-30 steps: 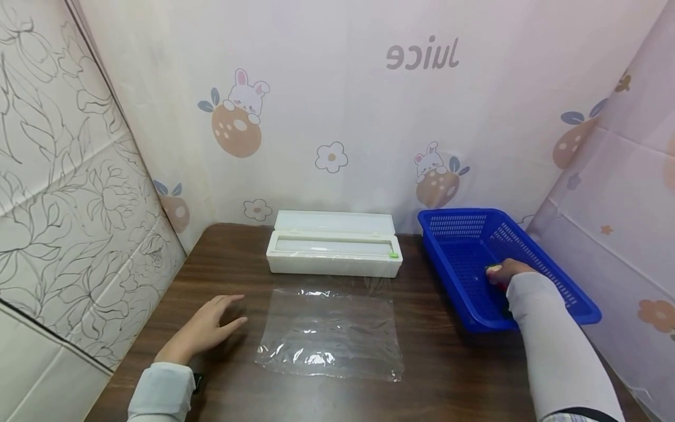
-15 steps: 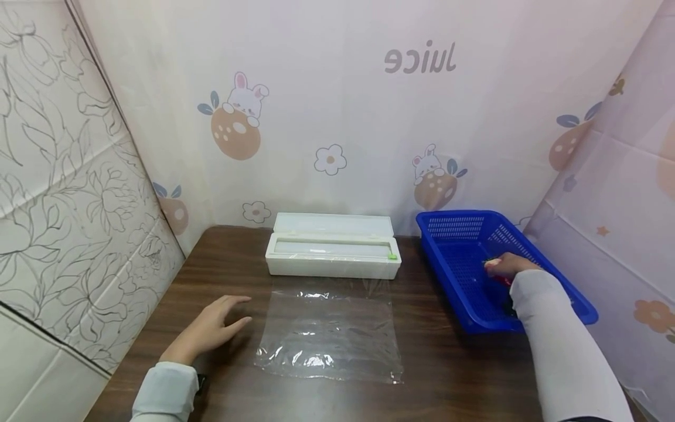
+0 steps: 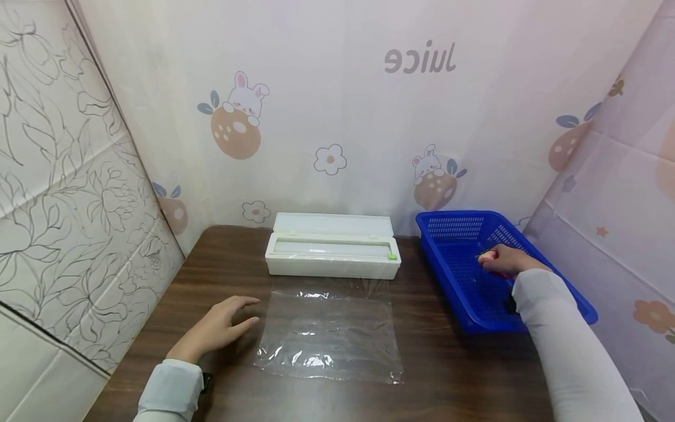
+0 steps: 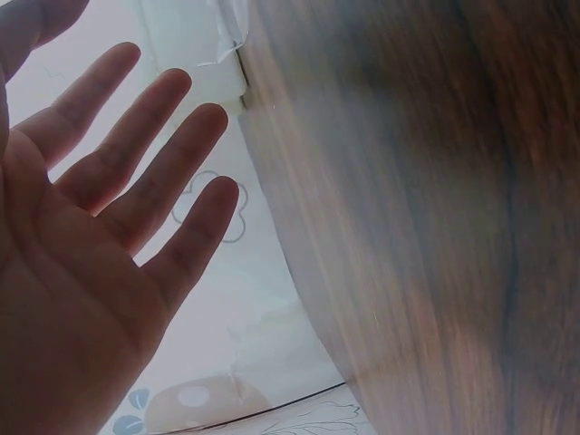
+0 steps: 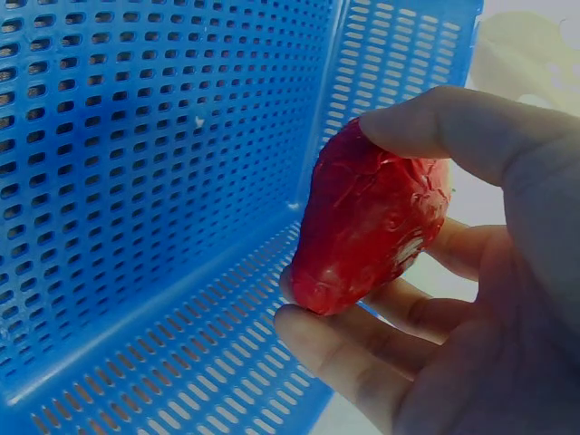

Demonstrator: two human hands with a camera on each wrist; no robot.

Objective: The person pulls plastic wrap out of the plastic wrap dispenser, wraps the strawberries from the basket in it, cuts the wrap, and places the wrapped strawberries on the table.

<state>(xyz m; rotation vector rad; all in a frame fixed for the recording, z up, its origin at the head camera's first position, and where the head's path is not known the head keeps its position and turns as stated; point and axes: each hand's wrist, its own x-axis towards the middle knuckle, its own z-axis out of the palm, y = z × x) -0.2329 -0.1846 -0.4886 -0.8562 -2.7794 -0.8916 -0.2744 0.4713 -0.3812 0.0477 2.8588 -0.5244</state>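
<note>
My right hand is over the blue basket and grips a red fruit-like thing. In the right wrist view the red fruit-like thing is glossy and wrinkled, wider at the top and tapering below, with the thumb on top and fingers beneath. My left hand hovers over the table with fingers apart, holding nothing. Just right of its fingertips lies a sheet of clear plastic film. The film runs out from a white dispenser box whose lid stands up. In the left wrist view the palm and spread fingers show.
A small green slider sits at the right end of the dispenser. Something dark shows in the basket beside the right cuff. The brown wooden table meets a printed cloth wall at the back, with side walls left and right.
My right hand has risen a little within the basket, still gripping the red fruit-like thing. My left hand has drifted right, closer to the film. Box and film have stayed put.
</note>
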